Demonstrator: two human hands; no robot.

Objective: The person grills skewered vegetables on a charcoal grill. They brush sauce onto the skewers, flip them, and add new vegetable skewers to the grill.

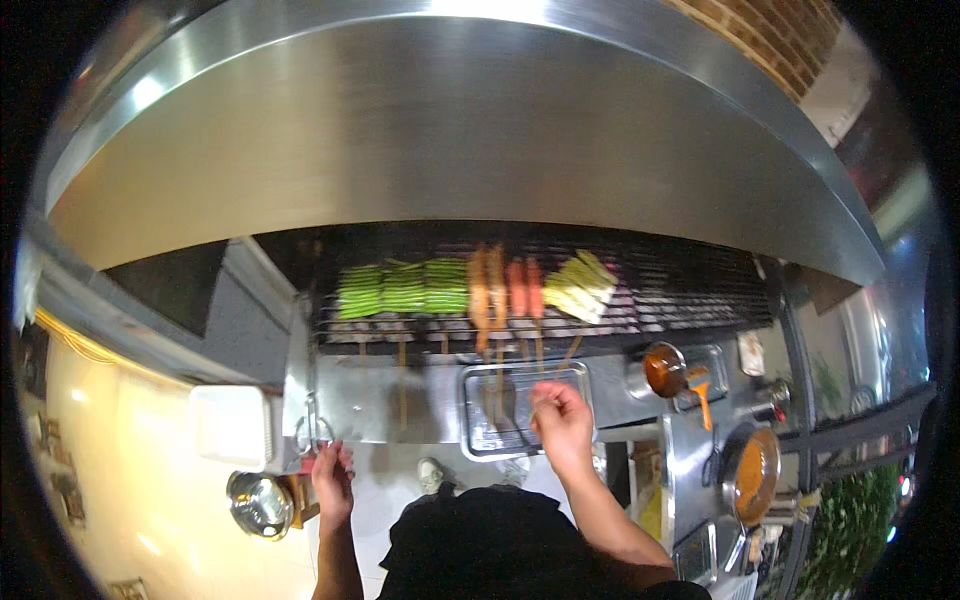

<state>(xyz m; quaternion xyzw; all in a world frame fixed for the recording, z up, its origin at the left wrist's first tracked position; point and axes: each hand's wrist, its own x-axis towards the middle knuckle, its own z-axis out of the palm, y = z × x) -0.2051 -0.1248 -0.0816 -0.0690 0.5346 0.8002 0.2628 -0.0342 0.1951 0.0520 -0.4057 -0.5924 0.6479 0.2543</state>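
My right hand point(562, 424) is curled above a stainless steel tray point(529, 454) in front of the grill. Its fingertips are close to the lower ends of wooden skewers, but blur hides whether it pinches one. My left hand point(332, 480), fingers loosely bent and nothing seen in them, hangs beside the counter's left end, just below looped metal handles point(313, 429). On the grill grate point(697, 300) lie skewers of green stalks point(403, 289), long brown pieces point(487, 292), red sausage-like pieces point(525, 288) and a fan of pale green vegetable point(581, 289).
A large steel hood point(465, 127) overhangs the grill. To the right stand a pot of red-brown sauce point(664, 370), an orange-handled brush point(702, 397) and a pan of orange sauce point(754, 476). A white plastic bin point(229, 427) and a steel bowl point(259, 505) stand left.
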